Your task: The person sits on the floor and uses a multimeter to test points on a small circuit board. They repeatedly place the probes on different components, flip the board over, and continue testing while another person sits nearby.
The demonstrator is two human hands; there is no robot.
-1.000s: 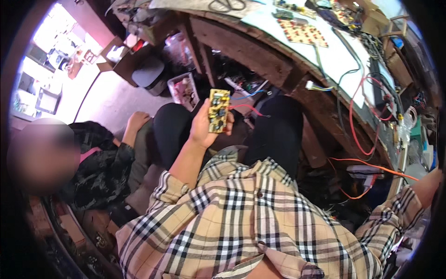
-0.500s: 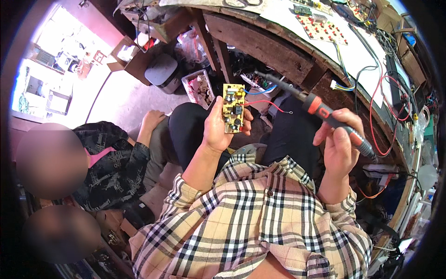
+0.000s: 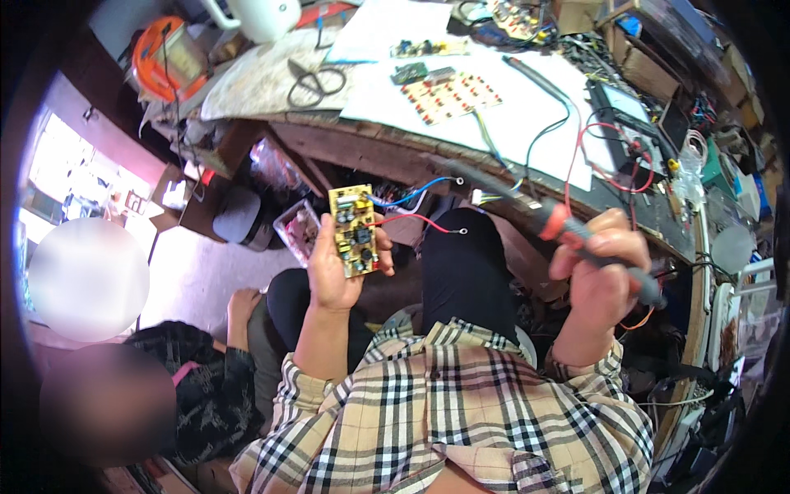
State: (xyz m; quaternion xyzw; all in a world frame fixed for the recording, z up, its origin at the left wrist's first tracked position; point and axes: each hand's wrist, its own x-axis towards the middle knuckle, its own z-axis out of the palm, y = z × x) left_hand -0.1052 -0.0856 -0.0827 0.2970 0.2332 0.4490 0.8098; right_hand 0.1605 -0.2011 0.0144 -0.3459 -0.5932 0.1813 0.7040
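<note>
My left hand (image 3: 336,276) grips a small yellow circuit board (image 3: 355,235) by its edges, component side up, above my lap. From its right side run a blue wire (image 3: 415,196) and a red wire (image 3: 420,218), both ending in ring terminals. My right hand (image 3: 605,259) is closed around the grey and orange handle of a soldering iron (image 3: 568,230). The iron slants up and left, and its tip is blurred, somewhere near the bench edge. It does not appear to touch the board.
Ahead lies a wooden bench (image 3: 370,136) with white paper (image 3: 362,103), scissors (image 3: 317,85), an LED board (image 3: 453,97), a black multimeter-like device (image 3: 625,115) and tangled leads. A white kettle (image 3: 263,18) stands at the far left. Another person (image 3: 218,387) sits at my left.
My view has lifted and turned, bringing more of the bench into sight. The board and iron stay in my hands; the iron is more blurred now.
</note>
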